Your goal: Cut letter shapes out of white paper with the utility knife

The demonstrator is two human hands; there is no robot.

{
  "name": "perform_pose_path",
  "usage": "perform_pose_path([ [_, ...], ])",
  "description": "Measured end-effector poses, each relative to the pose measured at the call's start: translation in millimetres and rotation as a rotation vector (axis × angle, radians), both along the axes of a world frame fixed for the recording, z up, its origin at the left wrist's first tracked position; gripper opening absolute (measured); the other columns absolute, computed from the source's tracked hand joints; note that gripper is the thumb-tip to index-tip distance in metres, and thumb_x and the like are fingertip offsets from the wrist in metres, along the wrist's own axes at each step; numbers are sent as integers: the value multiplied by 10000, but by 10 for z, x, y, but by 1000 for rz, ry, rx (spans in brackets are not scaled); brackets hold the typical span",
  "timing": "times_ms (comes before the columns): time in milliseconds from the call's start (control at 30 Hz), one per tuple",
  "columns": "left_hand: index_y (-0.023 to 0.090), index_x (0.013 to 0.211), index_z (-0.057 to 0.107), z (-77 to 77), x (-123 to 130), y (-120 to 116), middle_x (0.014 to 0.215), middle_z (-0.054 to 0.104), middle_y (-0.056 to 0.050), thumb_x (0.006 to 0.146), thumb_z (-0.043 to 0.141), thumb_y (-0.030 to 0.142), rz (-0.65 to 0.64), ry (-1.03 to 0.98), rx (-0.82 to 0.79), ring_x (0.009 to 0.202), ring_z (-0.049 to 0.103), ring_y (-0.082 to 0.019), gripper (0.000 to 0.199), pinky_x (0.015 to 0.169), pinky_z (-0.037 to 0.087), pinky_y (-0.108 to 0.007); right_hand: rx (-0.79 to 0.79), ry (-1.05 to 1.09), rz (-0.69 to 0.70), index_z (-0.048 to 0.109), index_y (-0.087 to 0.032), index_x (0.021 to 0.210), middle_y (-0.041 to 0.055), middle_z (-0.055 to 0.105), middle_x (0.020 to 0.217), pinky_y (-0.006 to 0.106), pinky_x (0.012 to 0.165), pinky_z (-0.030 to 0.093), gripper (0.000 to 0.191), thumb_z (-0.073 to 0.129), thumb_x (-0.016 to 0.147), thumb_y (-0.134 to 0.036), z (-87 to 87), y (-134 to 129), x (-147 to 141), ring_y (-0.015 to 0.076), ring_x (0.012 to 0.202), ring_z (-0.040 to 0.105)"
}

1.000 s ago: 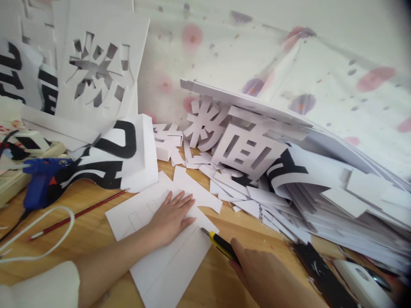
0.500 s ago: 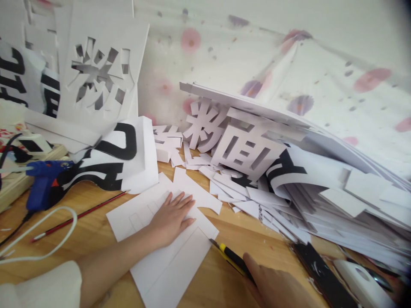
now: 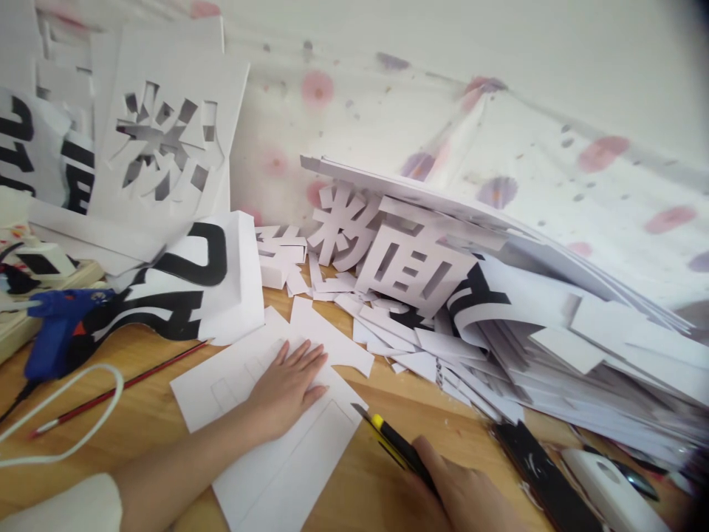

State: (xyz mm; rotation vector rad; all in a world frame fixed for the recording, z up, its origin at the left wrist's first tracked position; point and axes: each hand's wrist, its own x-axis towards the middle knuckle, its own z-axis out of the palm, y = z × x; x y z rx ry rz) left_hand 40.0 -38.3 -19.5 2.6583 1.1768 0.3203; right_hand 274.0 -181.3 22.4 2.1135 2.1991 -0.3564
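Wood table (image 3: 437, 414) carries a heap of white cut pieces (image 3: 568, 347) back right, and nearer the person a white sheet (image 3: 310, 465) lying flat, thin outlines drawn on it. Left hand (image 3: 291, 395) is palm-down on the sheet, fingers slightly spread, gripping nothing; right hand (image 3: 465, 495) is off the sheet's right side, curled closed round the handle of a black-and-yellow utility knife (image 3: 402, 447). Blade (image 3: 360, 408) is out, tip over the sheet's right corner, can't tell if touching.
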Motion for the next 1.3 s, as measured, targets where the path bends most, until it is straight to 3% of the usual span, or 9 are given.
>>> perform_pose_path([
  [167, 161, 1367, 361, 35, -2, -3, 1443, 327, -56, 941, 309, 470, -3, 29, -10, 1358, 216, -227, 529, 1100, 127, -489, -85, -92, 8, 516, -170, 1078, 85, 712, 891, 336, 573, 439, 272, 342, 900, -279, -2, 217, -280, 295, 778, 674],
  [533, 171, 1363, 372, 29, 6, 1, 1439, 333, -63, 939, 331, 455, 0, 11, -22, 1354, 226, -242, 512, 1096, 125, -503, -153, -115, -28, 524, -163, 1074, 90, 709, 900, 335, 571, 401, 273, 340, 909, -279, 75, 242, -347, 303, 804, 667],
  [767, 191, 1357, 381, 6, 8, 0, 1433, 350, -58, 939, 324, 461, 2, -21, -9, 1350, 236, -241, 502, 1094, 121, -500, -107, -182, 14, 539, -183, 1076, 65, 720, 837, 299, 492, 335, 256, 372, 906, -276, 77, 269, -369, 272, 728, 679],
  [1000, 195, 1364, 372, 28, 16, -6, 1448, 319, -47, 948, 286, 460, 1, 31, -11, 1359, 211, -236, 501, 1097, 112, -486, -58, -273, 85, 583, -192, 968, 56, 703, 677, 299, 399, 170, 174, 429, 888, -206, 292, 318, -453, 219, 572, 664],
  [1200, 208, 1371, 359, 78, -5, 2, 1456, 302, -37, 942, 287, 483, 7, 48, -34, 1363, 199, -231, 515, 1098, 111, -474, -29, -342, 184, 590, -192, 945, 49, 692, 656, 304, 399, 156, 155, 448, 883, -205, 379, 299, -411, 228, 536, 652],
  [1300, 206, 1372, 358, 73, -9, 7, 1454, 305, -38, 941, 291, 484, 6, 44, -46, 1364, 195, -227, 517, 1099, 99, -473, -39, -327, 171, 582, -196, 959, 43, 696, 663, 296, 401, 154, 143, 470, 870, -190, 362, 248, -344, 218, 551, 659],
])
